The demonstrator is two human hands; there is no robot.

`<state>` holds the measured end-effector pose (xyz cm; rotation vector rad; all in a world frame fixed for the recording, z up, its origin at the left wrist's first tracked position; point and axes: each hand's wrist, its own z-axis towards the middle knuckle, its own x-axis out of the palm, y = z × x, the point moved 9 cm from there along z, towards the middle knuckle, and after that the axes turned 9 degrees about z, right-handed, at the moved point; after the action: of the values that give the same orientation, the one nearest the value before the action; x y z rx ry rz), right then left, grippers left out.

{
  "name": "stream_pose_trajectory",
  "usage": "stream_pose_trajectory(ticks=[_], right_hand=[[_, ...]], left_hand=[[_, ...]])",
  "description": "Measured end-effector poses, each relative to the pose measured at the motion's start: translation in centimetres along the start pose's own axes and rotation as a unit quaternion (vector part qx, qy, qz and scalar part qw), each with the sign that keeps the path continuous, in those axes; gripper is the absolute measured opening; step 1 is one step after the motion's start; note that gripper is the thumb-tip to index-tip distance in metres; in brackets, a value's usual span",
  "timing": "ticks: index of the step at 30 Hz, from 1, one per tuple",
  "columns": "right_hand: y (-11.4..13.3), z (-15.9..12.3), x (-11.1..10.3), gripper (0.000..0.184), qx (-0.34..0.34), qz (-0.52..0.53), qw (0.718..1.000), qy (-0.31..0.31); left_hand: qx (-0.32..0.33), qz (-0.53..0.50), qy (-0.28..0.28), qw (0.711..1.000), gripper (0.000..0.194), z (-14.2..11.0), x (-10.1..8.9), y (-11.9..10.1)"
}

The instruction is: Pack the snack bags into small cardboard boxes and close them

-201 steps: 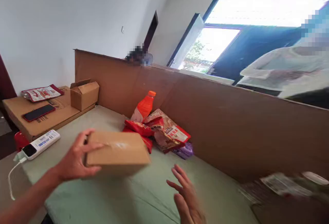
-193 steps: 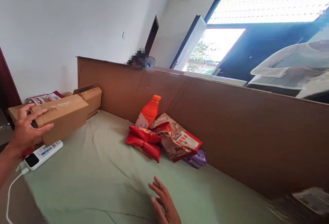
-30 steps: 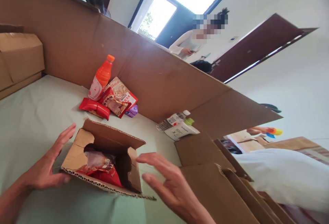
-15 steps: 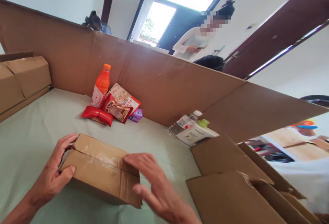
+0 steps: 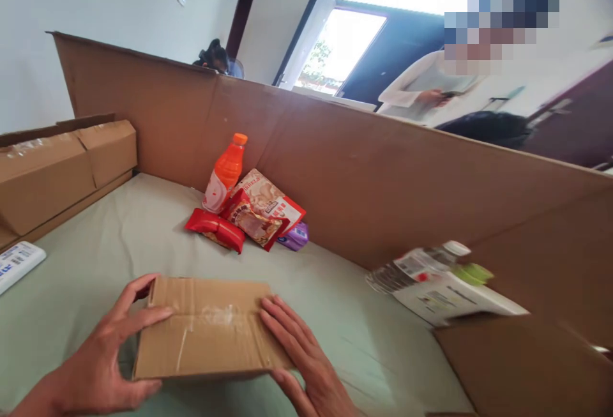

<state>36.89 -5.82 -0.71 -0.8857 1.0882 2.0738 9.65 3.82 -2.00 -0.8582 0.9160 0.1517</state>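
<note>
Cardboard box low in frame, top closed, held between half-curled left hand and half-curled right hand, with red snack bag outside, left of centre.

Box, brown cardboard, flat side up, with clear tape shining at mid-face and creases toward nine and three o'clock. Sits at seven o'clock from the view's centre, lengthwise nine to three.

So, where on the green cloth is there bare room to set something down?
Bare cloth shows between the left-edge boxes and the front red packet, and between the right hand and the clear bottle. Around the orange bottle it is crowded.
</note>
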Motion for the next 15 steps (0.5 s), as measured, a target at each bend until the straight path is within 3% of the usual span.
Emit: stream_pose_trajectory(ticks=[4, 7, 11, 15], right_hand=[[-1.6, 9.3, 4.9, 0.052, 0.053, 0.040, 0.998, -0.018], [-2.1, 17.3, 10.3, 0.060, 0.125, 0.109, 0.985, -0.041], [-1.6, 25.1, 17.5, 0.073, 0.180, 0.185, 0.965, -0.037], [-2.2, 29.3, 22.6, 0.081, 0.191, 0.200, 0.961, 0.005]], left_hand=[[-0.083, 0.127, -0.162, 0.975, 0.057, -2.7, -4.9, 3.0], [-0.148, 0.175, -0.267, 0.936, 0.047, -1.7, -8.5, 6.2], [-0.198, 0.172, -0.368, 0.892, 0.045, 3.5, -11.3, 10.5], [-0.222, 0.161, -0.404, 0.873, 0.052, 10.4, -11.8, 15.2]])
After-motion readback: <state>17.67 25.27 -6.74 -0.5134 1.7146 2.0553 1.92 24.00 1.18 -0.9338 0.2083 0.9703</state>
